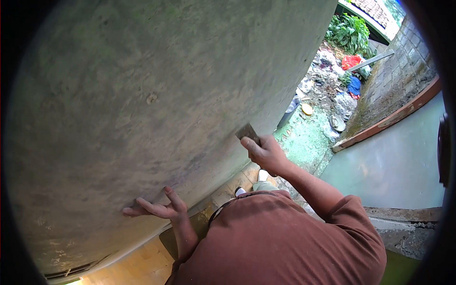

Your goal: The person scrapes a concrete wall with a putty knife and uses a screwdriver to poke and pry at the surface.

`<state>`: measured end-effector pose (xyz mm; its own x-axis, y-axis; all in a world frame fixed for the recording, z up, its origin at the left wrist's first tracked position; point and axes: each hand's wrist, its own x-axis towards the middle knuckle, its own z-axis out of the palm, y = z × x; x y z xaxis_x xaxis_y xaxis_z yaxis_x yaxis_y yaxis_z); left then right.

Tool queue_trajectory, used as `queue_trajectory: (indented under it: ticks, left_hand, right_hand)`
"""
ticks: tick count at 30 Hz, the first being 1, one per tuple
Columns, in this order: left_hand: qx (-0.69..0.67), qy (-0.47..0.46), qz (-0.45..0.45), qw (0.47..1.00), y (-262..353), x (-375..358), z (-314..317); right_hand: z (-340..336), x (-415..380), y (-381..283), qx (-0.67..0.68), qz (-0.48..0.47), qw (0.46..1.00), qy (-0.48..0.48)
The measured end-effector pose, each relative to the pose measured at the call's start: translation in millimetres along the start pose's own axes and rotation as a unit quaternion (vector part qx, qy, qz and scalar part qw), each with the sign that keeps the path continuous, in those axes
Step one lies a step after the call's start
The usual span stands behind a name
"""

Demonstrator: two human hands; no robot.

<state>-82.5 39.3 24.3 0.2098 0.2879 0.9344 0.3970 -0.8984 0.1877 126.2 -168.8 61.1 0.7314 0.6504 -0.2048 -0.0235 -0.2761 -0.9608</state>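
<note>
Well, from my end I see the right hand [270,154] near the centre of the frame, its grip closed on a flat scraper [248,134], thumb laid along the tool. The scraper's broad end points to the upper left and lies at the large mottled wall [156,123]; I cannot tell whether its edge touches the surface. Left of centre and lower down, I have the left hand [159,208] with its grip open, fingers spread beside that same wall; contact is unclear to me there as well.

I make out a brown-red shirt [285,237] across the bottom centre and tan floor tiles [135,261] at the lower left. Toward the upper right, a yellow round object [307,109] lies on greenish ground [306,140], below a red item [350,61] and a blue item [354,87], with a leafy plant [349,33] above them.
</note>
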Motion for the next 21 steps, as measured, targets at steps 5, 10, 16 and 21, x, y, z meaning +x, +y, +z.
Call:
queue_trajectory:
  ticks: [5,10,16,21]
  left_hand:
    - [-0.005,-0.011,-0.006,1.000,1.3,-1.2,-2.2]
    - [-0.024,-0.037,-0.047,0.998,11.2,3.1,-23.1]
    - [-0.209,-0.028,-0.133,0.968,39.3,-40.3,-38.3]
    - [-0.375,-0.396,-0.299,0.783,119.3,-69.1,-16.1]
  right_hand:
    - [13.4,-3.9,53.0,-0.064,0.084,0.994,-0.005]
    - [25.2,10.9,37.8,-0.031,0.030,0.999,0.006]
    - [30.1,-5.4,57.9,0.062,-0.031,0.993,-0.091]
    - [7.8,-38.8,63.4,-0.125,-0.248,0.944,-0.180]
